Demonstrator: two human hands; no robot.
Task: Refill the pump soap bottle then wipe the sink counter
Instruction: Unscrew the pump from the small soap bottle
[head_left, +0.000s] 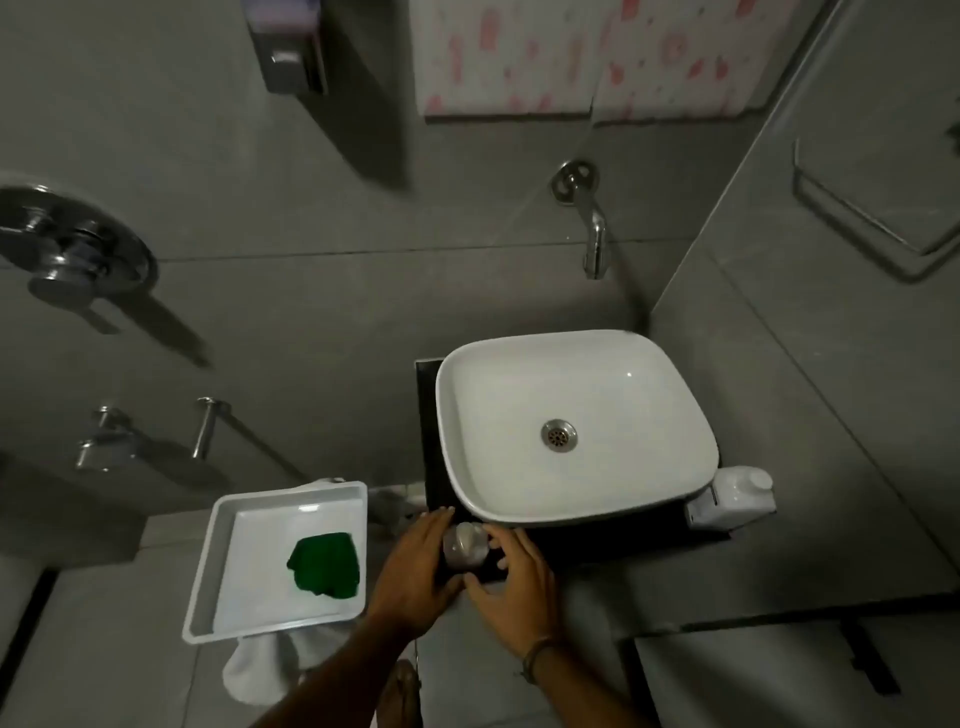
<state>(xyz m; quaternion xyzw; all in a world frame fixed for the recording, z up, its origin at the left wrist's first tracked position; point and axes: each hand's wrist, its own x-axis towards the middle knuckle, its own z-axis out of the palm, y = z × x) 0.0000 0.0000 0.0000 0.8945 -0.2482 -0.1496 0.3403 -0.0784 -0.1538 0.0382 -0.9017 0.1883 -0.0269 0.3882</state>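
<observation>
A small clear pump soap bottle (466, 546) stands on the dark counter (597, 540) at the front left corner of the white sink basin (571, 415). My left hand (415, 561) wraps its left side. My right hand (514, 577) touches its right side, fingers curled around it. A white refill bottle (737, 491) lies on the counter's right end beside the basin. A green cloth (326, 564) lies in a white tray (223, 530) to the left.
A wall tap (592, 228) juts out above the basin. Shower fittings (72, 260) are on the left wall, a wall dispenser (288, 47) higher up. The tray rests on a white stand (260, 670). A towel rail (883, 228) is on the right wall.
</observation>
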